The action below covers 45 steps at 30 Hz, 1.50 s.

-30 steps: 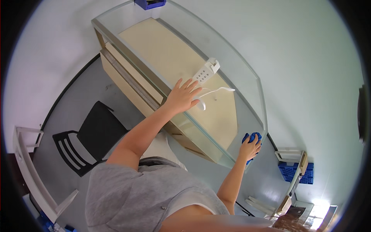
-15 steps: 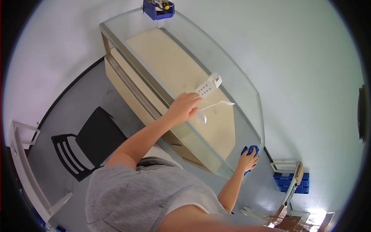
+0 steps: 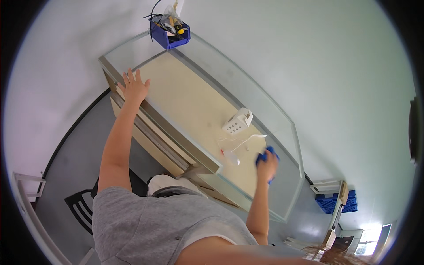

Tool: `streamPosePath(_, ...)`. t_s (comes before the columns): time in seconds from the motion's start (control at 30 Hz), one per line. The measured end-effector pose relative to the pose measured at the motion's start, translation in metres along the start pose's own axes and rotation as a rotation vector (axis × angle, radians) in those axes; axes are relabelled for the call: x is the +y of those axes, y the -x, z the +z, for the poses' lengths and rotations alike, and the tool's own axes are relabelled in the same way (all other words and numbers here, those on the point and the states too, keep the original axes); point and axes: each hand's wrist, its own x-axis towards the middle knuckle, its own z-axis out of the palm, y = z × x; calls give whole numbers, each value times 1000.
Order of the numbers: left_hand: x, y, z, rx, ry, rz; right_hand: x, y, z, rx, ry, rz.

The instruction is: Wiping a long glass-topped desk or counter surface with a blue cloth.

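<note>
Pressing flat on the near left corner of the glass-topped surface [image 3: 265, 110], the left hand [image 3: 134, 87] has its fingers spread wide and holds nothing, its palm down on the glass close to the front edge. The right hand [image 3: 267, 165] is further along the same surface toward its right end, its fingers curled shut around a blue cloth [image 3: 265, 155] that shows above and below the fist and lies against the glass. Just left of that hand lies a white cable [image 3: 240, 143] in a loose curl, ending in a small white plug, and a little beyond it stands a white power strip [image 3: 237, 122], tilted on its side. Whether these lie on the glass or under it cannot be told. At the far left corner of the surface sits a blue bin [image 3: 169, 35] filled with small tools and wires. Below the left forearm, on the grey floor, stands a black chair [image 3: 81, 210].
</note>
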Motion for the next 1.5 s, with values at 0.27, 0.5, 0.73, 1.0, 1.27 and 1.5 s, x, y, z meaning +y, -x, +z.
streamPosePath(0.27,8,-16,21,-79,-84,110,-219,35,3,-395,-282,-807)
streamPosePath(0.5,7,-12,22,24,-90,146,-118,-93,54,-120,88,-126)
streamPosePath(0.73,14,-14,26,29,-155,133,-179,-107,88,-63,-19,-264)
streamPosePath(1.0,2,-14,29,9,-134,144,-251,10,20,-536,-328,-919)
streamPosePath(1.27,1,-20,38,89,-211,133,-21,-56,18,1,101,72)
streamPosePath(1.5,6,-24,39,102,-162,131,-153,-37,53,-68,-143,-334)
